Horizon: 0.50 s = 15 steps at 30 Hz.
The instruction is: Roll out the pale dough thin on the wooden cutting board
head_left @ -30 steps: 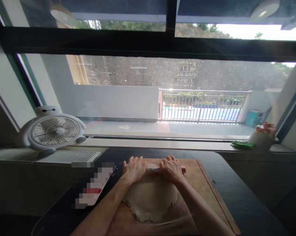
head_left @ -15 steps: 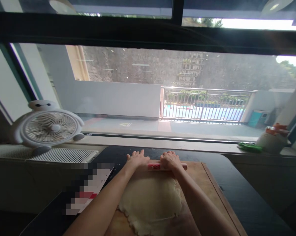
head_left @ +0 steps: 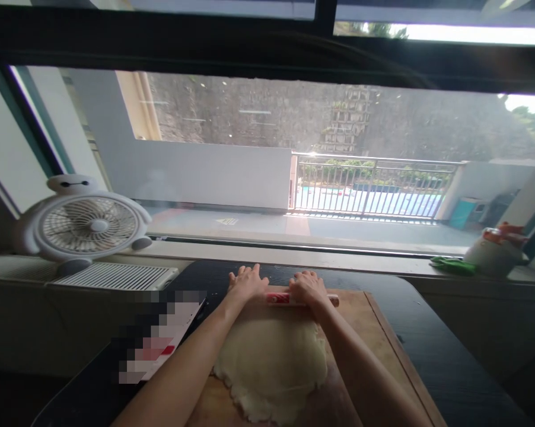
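Observation:
A sheet of pale dough point(head_left: 271, 362) with a ragged edge lies flat on a wooden board point(head_left: 356, 332). Across its far end is a rolling pin point(head_left: 278, 299) with a red label in the middle. My left hand point(head_left: 250, 283) bears down on the pin's left part, fingers reaching over it and somewhat spread. Over the right part, my right hand point(head_left: 308, 287) rests with its fingers bent round the pin, whose right end sticks out. The left end is hidden beneath my left hand. Both forearms stretch across the sides of the dough.
The board sits on a dark table point(head_left: 432, 338) against a window sill. A partly blurred pale sheet point(head_left: 174, 338) lies left of it. A white fan point(head_left: 98, 225) stands at the left; a green cloth point(head_left: 452, 265) and a pale rounded container point(head_left: 494, 255) are on the sill.
Both hands stay on the rolling pin at the board's far end, almost unmoved. The view has shifted slightly, so the dough's near edge shows more fully.

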Available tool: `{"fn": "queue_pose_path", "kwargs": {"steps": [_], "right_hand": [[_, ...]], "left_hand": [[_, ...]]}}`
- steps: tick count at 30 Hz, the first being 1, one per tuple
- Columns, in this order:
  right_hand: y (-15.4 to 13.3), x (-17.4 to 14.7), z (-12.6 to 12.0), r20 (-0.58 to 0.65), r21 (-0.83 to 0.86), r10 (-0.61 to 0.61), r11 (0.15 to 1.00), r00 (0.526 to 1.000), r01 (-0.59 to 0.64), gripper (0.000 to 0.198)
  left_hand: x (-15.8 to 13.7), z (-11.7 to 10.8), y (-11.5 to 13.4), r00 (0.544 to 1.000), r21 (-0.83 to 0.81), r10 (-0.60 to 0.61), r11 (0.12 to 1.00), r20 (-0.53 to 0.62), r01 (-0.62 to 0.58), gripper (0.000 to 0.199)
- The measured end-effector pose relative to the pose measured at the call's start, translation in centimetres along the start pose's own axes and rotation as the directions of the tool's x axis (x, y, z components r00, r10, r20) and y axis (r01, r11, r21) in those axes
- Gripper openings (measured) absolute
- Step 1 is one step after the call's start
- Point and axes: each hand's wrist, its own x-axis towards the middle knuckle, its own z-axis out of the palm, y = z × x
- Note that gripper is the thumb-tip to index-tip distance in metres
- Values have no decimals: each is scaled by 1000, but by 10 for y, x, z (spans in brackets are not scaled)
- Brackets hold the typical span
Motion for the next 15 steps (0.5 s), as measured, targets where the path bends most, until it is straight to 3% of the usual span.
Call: {"fn": "queue_pose_path", "kwargs": {"steps": [6,10,15], "right_hand": [[-11,-73,-8,-147,-25,-81,997,986,78,41],[-13,-122,0,-307,-45,-152,988,939,145,40],[-6,-166,10,-350,-80,-236,972,907,222,45]], "left_hand": [[-66,-7,2,979,2,93,996,-181,-94,50],[-119,-10,-3,934,10,196,979,-297,-202,41],[-163,-14,-12,921,-57,248,959,-301,-277,38]]}}
